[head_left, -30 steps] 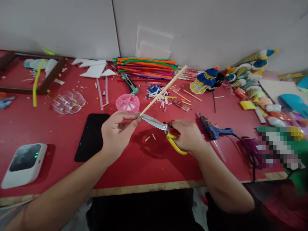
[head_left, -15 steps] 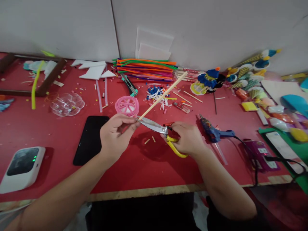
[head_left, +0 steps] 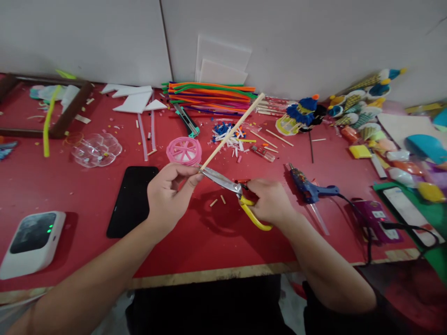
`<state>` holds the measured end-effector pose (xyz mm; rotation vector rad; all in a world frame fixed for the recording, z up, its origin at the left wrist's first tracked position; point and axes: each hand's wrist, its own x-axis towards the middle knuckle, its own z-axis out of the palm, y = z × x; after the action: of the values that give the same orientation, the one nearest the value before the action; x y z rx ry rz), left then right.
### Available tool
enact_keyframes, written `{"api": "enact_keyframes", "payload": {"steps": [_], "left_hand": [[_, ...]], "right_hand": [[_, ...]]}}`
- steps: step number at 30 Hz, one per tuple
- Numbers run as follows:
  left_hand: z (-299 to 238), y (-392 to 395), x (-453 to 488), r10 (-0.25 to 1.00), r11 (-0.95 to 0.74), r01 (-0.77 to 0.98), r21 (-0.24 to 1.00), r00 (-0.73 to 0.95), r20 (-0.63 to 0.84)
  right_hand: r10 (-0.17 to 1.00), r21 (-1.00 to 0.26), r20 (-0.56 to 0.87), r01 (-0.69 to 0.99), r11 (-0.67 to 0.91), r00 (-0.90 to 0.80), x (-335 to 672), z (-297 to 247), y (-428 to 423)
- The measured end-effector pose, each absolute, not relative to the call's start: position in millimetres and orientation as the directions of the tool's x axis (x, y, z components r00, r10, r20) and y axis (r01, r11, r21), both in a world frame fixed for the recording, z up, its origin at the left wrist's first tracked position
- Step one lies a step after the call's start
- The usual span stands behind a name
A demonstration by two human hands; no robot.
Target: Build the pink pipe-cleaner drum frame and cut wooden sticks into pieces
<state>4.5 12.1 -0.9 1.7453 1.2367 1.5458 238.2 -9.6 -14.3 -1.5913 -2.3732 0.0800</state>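
Between thumb and fingers, my left hand (head_left: 172, 193) pinches the lower end of a thin pale wooden stick (head_left: 233, 130), which slants up and to the right. Yellow-handled scissors (head_left: 223, 180) are gripped in my right hand (head_left: 274, 201), their blades pointing left. The blade tips meet the stick right at my left fingertips; whether they bite into it is too small to tell. Two short cut stick pieces (head_left: 218, 201) lie on the red table (head_left: 209, 246) below the blades. Just behind my left hand sits a pink wheel-shaped piece (head_left: 184, 151).
A black phone (head_left: 131, 204) lies beside my left wrist, with a white device (head_left: 33, 244) farther left. To the right are a blue glue gun (head_left: 309, 186) and its cable. Colourful pipe cleaners (head_left: 211, 98), a box cutter (head_left: 186, 121) and scraps (head_left: 228, 137) lie at the back.
The stick's upper end has dipped slightly down and to the left. Both hands keep their grips, almost in place; the view has shifted a little.
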Motion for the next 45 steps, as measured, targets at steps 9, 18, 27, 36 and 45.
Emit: {"api": "enact_keyframes", "payload": {"steps": [9, 18, 27, 36, 45], "left_hand": [[-4.8, 15.9, 2.7, 0.853, -0.477, 0.305, 0.824, -0.066, 0.518], [-5.7, 9.1, 2.7, 0.814, -0.558, 0.302, 0.773, 0.02, 0.58], [-5.6, 11.4, 5.9, 0.799, -0.576, 0.38, 0.724, 0.073, 0.597], [-2.4, 6.3, 7.7, 0.779, -0.592, 0.391, 0.705, 0.051, 0.625], [-8.6, 9.4, 7.8, 0.802, -0.543, 0.446, 0.711, 0.025, 0.597]], "right_hand": [[0.92, -0.122, 0.153, 0.917, 0.379, -0.36, 238.7, -11.2, -3.1], [0.886, -0.191, 0.262, 0.88, 0.435, -0.382, 250.0, -20.7, -3.8], [0.883, -0.283, 0.25, 0.842, 0.46, -0.398, 252.9, -19.2, -7.7], [0.917, -0.423, 0.127, 0.816, 0.394, -0.378, 243.4, -7.4, -24.9], [0.951, -0.411, 0.083, 0.86, 0.304, -0.296, 237.0, -10.1, -30.6]]}}
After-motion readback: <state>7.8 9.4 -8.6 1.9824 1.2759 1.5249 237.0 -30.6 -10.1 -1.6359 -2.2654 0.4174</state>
